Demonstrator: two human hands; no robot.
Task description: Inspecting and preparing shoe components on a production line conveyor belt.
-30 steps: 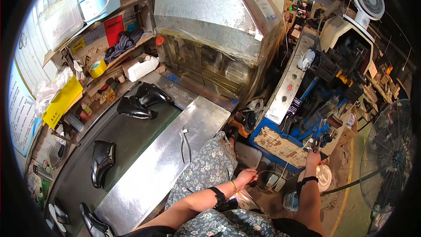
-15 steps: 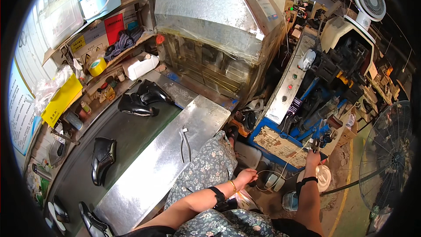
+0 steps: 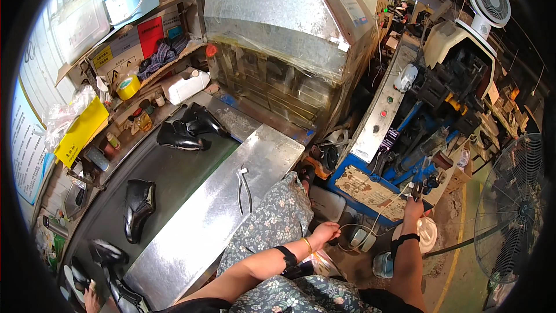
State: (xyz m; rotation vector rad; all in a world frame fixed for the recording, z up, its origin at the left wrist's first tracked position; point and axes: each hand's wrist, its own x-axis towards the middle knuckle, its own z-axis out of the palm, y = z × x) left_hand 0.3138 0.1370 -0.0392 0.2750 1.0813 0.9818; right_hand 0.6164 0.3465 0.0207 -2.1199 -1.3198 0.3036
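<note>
My left hand (image 3: 325, 234) is held in front of my lap with its fingers curled together. A thin pale cord (image 3: 347, 226) runs close by the fingertips; whether they grip it is unclear. At the lower front corner of the blue machine (image 3: 370, 188), my right hand (image 3: 413, 208) is closed around a small dark part whose kind I cannot make out. Metal pincers (image 3: 243, 191) lie on the shiny metal tabletop (image 3: 191, 220) to my left. Beyond it, black shoes (image 3: 139, 211) rest on a dark green belt (image 3: 179, 177), apart from both hands.
A co-worker's hand (image 3: 91, 299) is at the belt's near end, beside another black shoe (image 3: 106, 251). Ahead stands a metal-hooded box (image 3: 272, 11). A floor fan (image 3: 518, 211) stands at right, with a lidded bucket (image 3: 427, 233) nearer me. A cluttered shelf (image 3: 124, 107) lines the left.
A co-worker's hand has come in at the lower left, and a black shoe now shows there on the belt. The other shoes have shifted slightly farther along. My hands have barely moved.
</note>
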